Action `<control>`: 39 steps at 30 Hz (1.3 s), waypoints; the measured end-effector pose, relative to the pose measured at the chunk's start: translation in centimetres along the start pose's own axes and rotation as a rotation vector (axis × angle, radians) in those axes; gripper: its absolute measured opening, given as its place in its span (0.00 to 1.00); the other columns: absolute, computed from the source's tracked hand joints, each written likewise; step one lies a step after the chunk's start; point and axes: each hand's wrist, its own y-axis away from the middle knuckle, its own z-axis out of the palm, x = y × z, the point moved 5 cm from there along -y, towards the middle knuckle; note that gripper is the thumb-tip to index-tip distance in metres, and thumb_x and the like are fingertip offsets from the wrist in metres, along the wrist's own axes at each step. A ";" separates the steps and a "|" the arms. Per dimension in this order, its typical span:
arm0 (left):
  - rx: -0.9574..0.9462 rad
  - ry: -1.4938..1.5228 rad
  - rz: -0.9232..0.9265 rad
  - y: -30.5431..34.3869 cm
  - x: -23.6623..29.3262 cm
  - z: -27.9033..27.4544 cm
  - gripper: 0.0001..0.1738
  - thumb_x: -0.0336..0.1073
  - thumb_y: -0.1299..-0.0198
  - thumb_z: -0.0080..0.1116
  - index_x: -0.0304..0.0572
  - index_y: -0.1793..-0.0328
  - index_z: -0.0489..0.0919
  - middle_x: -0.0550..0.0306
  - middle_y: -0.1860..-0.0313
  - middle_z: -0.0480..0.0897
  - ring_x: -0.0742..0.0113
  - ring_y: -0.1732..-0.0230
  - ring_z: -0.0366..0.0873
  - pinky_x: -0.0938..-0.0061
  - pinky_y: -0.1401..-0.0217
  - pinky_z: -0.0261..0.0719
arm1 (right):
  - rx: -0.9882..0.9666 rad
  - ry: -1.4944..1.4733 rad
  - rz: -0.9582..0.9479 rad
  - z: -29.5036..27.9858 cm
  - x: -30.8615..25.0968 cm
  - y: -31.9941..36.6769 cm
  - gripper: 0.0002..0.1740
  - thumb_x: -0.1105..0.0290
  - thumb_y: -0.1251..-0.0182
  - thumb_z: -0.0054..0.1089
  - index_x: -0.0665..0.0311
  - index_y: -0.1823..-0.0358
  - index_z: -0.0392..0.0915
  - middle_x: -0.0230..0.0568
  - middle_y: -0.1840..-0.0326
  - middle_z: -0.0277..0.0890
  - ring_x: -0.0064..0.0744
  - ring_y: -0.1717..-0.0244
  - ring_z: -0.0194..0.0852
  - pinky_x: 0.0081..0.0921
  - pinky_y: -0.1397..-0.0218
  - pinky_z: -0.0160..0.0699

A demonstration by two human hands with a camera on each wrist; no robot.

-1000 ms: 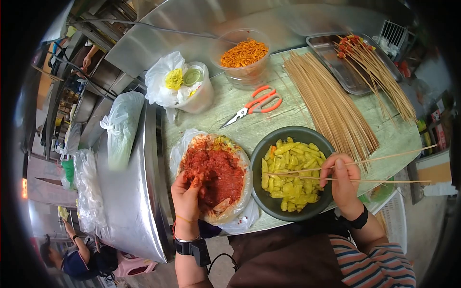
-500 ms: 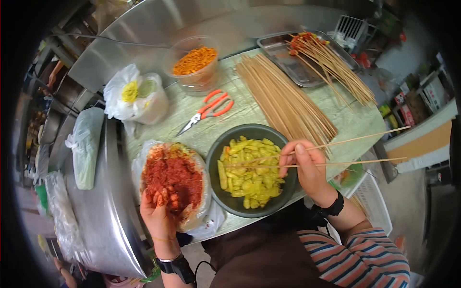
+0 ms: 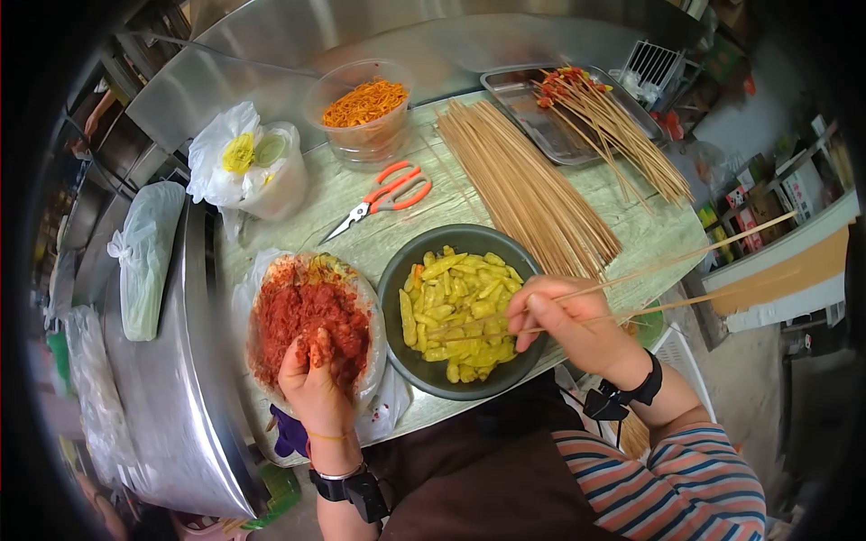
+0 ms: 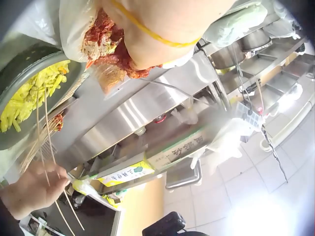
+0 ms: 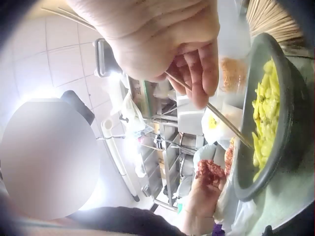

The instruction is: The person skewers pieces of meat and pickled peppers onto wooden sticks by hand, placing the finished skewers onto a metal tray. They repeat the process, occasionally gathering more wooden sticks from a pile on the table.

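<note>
My left hand (image 3: 317, 392) is at the plastic-lined container (image 3: 375, 365) of red paste (image 3: 293, 311); its thumb and fingertips pinch some paste. In the right wrist view a red clump (image 5: 210, 171) covers the fingers of my left hand (image 5: 201, 199). My right hand (image 3: 582, 329) grips two thin wooden skewers (image 3: 704, 246) like chopsticks, their far ends among the yellow-green peppers (image 3: 456, 288) in the dark round bowl (image 3: 390, 311). The right wrist view shows my right hand (image 5: 162, 39) above the skewers (image 5: 224, 118), whose tips reach the peppers (image 5: 268, 108).
Behind the bowl lie orange-handled scissors (image 3: 392, 191) and a wide bundle of skewers (image 3: 528, 189). Farther back stand a tub of orange shreds (image 3: 361, 149), a bagged white tub (image 3: 275, 194) and a metal tray (image 3: 510, 86) with loaded skewers (image 3: 622, 131). A wrapped bundle (image 3: 149, 261) is at left.
The head view has shifted, moving the table leftward in it. My left hand has moved from the container's left side toward its front middle. My right hand still holds the skewers over the bowl.
</note>
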 end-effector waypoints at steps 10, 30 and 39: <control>-0.051 0.035 0.082 -0.3 -0.7 0.3 0.09 0.26 0.40 0.57 0.34 0.53 0.78 0.58 0.60 0.82 0.72 0.61 0.79 0.76 0.54 0.79 | -0.032 0.247 -0.235 0.8 -1.6 -0.9 0.18 0.65 0.26 0.39 0.73 0.65 0.73 0.44 0.70 0.73 0.30 0.77 0.78 0.21 0.71 0.78; -0.204 0.119 0.015 -0.1 -0.5 1.3 0.16 0.19 0.45 0.57 0.30 0.49 0.75 0.52 0.55 0.81 0.67 0.55 0.80 0.73 0.51 0.81 | -0.196 0.386 -0.695 6.6 -4.2 -1.4 0.12 0.70 0.32 0.46 0.72 0.62 0.77 0.48 0.66 0.76 0.33 0.73 0.79 0.22 0.70 0.77; -0.163 0.159 -0.002 -0.1 -0.4 1.0 0.11 0.19 0.44 0.56 0.30 0.53 0.78 0.53 0.58 0.82 0.69 0.59 0.81 0.74 0.53 0.81 | -0.023 0.214 -0.565 4.6 -3.9 -1.2 0.18 0.65 0.27 0.39 0.71 0.66 0.74 0.48 0.67 0.76 0.31 0.76 0.78 0.25 0.68 0.76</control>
